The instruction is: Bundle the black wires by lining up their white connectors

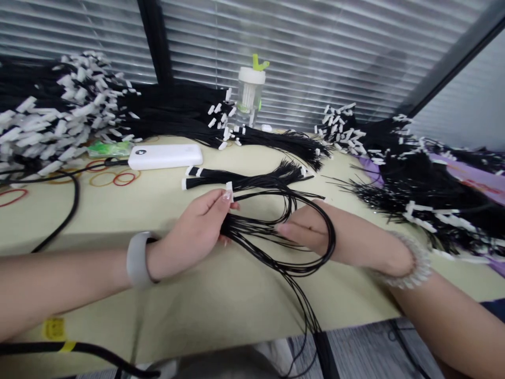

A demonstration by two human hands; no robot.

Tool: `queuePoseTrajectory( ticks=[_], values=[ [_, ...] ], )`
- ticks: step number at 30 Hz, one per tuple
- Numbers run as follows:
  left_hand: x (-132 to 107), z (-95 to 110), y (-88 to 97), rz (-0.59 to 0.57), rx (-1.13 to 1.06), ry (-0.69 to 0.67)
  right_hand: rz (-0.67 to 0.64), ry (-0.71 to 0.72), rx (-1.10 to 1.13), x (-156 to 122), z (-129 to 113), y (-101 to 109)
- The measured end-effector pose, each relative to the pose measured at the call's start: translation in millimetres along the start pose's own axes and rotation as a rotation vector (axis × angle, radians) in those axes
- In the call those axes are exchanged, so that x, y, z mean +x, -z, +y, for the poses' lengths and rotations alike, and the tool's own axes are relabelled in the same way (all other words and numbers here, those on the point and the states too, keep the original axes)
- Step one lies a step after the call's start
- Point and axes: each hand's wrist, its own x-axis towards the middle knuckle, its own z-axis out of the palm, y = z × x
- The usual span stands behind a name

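Note:
My left hand [193, 231] is closed round a bundle of thin black wires [256, 231], with a white connector [229, 187] sticking up by the thumb. From this hand the wires bend round to the right in a wide loop, and several strands hang down over the table's front edge. My right hand [310, 226] reaches into the loop, the wires crossing over it. Its thumb and fingers are pressed together at the wires, though the fingertips are partly hidden. Just behind the hands lie shorter black wire bundles [248, 179] with white end connectors.
A white power bank [165, 157] with a black cable lies behind my left hand, near red and yellow rubber bands [124, 179]. Large heaps of black wires with white connectors [79, 110] fill the back left and right [442, 195]. A clear bottle [250, 95] stands by the blinds.

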Motion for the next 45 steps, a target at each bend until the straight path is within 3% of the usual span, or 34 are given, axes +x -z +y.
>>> queuePoseTrajectory(
  ticks=[2,6,10,19,33,45],
  values=[
    [-1,0,-0.5,-0.006,0.007,-0.003,-0.004,0.168,0.047,6,-3,-9],
    [-4,-1,-0.5,-0.039,0.048,-0.011,0.194,0.331,0.019,17,-8,-26],
    [-5,-1,-0.1,-0.063,0.106,-0.039,0.285,0.323,-0.011,23,-15,-33],
    [-6,3,-1.6,-0.125,0.116,-0.069,0.328,0.293,-0.203,25,-22,-41],
    [-4,0,-1.3,-0.153,0.141,-0.073,0.275,0.289,-0.227,25,-22,-42],
    [-5,-1,-1.3,-0.163,0.141,-0.077,0.307,0.300,-0.269,24,-22,-45]
  ],
)
